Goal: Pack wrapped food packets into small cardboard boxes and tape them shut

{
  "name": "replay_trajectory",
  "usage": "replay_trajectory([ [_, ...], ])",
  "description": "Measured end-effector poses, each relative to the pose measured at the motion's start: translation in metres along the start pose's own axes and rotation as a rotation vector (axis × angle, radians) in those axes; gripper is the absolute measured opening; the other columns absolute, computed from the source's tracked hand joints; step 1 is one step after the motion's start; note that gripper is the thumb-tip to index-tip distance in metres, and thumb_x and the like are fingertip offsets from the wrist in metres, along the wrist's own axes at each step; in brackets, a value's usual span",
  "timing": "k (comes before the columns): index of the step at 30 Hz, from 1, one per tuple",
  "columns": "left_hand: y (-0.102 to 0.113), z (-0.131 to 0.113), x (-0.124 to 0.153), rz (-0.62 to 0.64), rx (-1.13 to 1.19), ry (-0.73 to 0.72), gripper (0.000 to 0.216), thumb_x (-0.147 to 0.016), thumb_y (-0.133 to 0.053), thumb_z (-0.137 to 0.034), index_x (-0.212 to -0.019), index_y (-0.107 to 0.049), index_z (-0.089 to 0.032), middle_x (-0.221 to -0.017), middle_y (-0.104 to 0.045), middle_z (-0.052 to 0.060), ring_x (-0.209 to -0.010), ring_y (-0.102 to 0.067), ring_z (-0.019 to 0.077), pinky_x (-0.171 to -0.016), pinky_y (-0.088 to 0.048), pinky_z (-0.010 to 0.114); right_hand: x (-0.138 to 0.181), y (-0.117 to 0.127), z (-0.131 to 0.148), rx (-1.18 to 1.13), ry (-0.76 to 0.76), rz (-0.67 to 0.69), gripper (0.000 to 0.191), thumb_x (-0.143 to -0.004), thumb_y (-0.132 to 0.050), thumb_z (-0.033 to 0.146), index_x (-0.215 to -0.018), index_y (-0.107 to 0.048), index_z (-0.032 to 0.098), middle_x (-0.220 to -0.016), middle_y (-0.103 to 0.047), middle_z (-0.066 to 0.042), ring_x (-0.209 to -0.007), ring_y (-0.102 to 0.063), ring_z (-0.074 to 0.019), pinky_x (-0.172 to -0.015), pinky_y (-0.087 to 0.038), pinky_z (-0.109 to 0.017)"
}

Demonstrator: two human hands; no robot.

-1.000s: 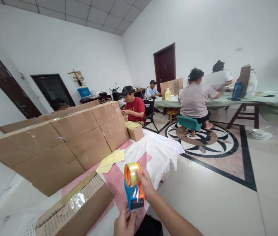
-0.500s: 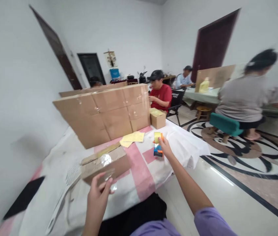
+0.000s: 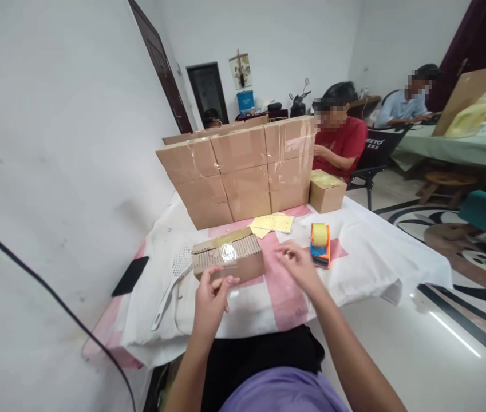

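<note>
White cloth covers the table (image 3: 371, 257), with sealed cartons (image 3: 243, 171) stacked at its far side; a small cardboard box (image 3: 229, 264) lies near the front edge; the left hand (image 3: 212, 297) touches its near side, fingers loosely curled, gripping nothing firmly; the right hand (image 3: 298, 266) hovers open and empty beside it, near the tape dispenser (image 3: 320, 245); the box looks light and stiff, its taped top slippery, best held by its two ends.

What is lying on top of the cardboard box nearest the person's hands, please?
Shiny clear tape and a yellowish strip run along the cardboard box; its contents are hidden.
</note>
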State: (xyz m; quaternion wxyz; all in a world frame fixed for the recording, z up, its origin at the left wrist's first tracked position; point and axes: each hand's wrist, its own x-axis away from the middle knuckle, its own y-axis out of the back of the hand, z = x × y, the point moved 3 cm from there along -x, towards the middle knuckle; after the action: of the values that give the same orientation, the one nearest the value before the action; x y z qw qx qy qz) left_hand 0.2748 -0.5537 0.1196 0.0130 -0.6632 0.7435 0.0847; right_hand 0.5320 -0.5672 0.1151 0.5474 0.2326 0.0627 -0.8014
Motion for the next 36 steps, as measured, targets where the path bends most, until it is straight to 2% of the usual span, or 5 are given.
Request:
replay_trajectory([
  [5,-0.006,0.010,0.010,0.040,0.010,-0.027,0.043,-0.085,-0.068,-0.053,-0.103,-0.045,-0.022,-0.079,-0.076,0.003,-0.033,-0.041,0.0044,-0.033,-0.032,0.016,0.005,-0.083,0.065,-0.114,0.120,0.322,0.005,-0.081,-0.075,0.026,-0.079,-0.074,0.021,-0.094,-0.063,-0.003,-0.096,-0.061,-0.0192,-0.089,-0.045,-0.035],
  [15,0.026,0.018,-0.006,-0.135,-0.174,-0.235,0.031,-0.087,-0.069,-0.044,-0.102,-0.058,-0.020,-0.104,-0.077,0.010,-0.076,-0.073,0.0187,-0.067,-0.057,0.029,-0.035,-0.018,0.114,-0.118,0.259,0.146,0.011,-0.087,-0.069,0.029,-0.079,-0.073,0.022,-0.092,-0.059,-0.002,-0.093,-0.057,-0.0180,-0.089,-0.040,-0.034],
  [23,0.024,-0.015,-0.014,-0.377,-0.359,-0.794,0.033,-0.092,-0.063,-0.026,-0.125,-0.061,-0.021,-0.125,-0.071,0.014,-0.063,-0.066,0.0123,-0.058,-0.053,0.025,-0.092,-0.090,0.069,0.105,0.073,0.509,0.021,-0.086,-0.068,0.036,-0.081,-0.075,0.017,-0.085,-0.067,-0.002,-0.076,-0.057,-0.0141,-0.070,-0.041,-0.027],
  [29,-0.004,0.025,-0.036,-0.074,-0.806,-0.638,0.041,-0.095,-0.056,-0.028,-0.136,-0.062,-0.029,-0.120,-0.075,0.007,-0.097,-0.075,0.0245,-0.075,-0.060,0.032,-0.117,-0.140,0.031,0.494,0.046,0.499,0.007,-0.075,-0.076,0.023,-0.077,-0.074,0.017,-0.110,-0.061,-0.009,-0.108,-0.050,-0.0258,-0.095,-0.037,-0.040],
  [36,-0.010,0.037,-0.028,-0.107,-0.808,-0.559,0.041,-0.097,-0.052,-0.028,-0.137,-0.062,-0.030,-0.134,-0.067,0.006,-0.112,-0.071,0.0250,-0.080,-0.060,0.032,-0.134,-0.134,0.004,0.630,-0.081,0.282,0.071,-0.064,-0.085,0.040,-0.124,-0.056,0.015,-0.141,-0.041,-0.020,-0.130,-0.033,-0.0394,-0.106,-0.025,-0.057],
])
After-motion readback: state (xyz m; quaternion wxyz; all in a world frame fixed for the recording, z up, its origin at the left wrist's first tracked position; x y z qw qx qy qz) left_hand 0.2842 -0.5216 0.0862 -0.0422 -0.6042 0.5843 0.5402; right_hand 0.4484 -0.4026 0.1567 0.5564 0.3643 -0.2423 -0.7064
